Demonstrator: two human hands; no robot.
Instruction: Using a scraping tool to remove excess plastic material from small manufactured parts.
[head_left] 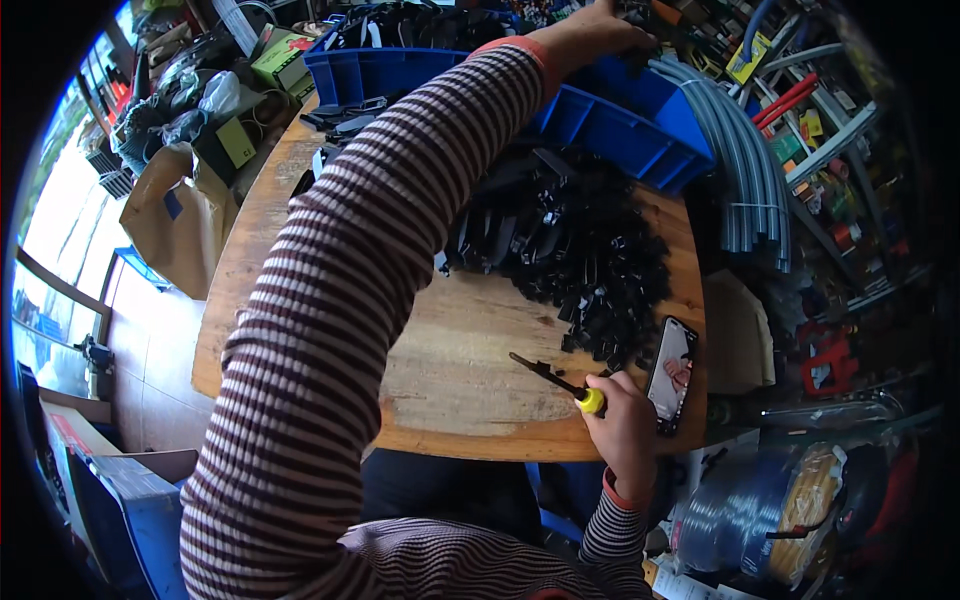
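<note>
Lit phone screen (672,372) at table's right edge; green cartons (283,58) far left.

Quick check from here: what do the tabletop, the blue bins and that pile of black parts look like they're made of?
Tabletop: wood, bare and matte, with visible grain and worn patches. Blue bins: likely moulded plastic, smooth with a slight sheen and ribbed walls. Pile of black parts: probably plastic, semi-gloss with small highlights; too small to be certain.

Counter (470,350) bearing a heap of clips (570,250) at centre. Behind the heap, two bins (620,125); right of the bins, a bundle of conduit pipes (745,170). Phone (672,372) on the near right edge, screwdriver (560,384) just left of it.
</note>
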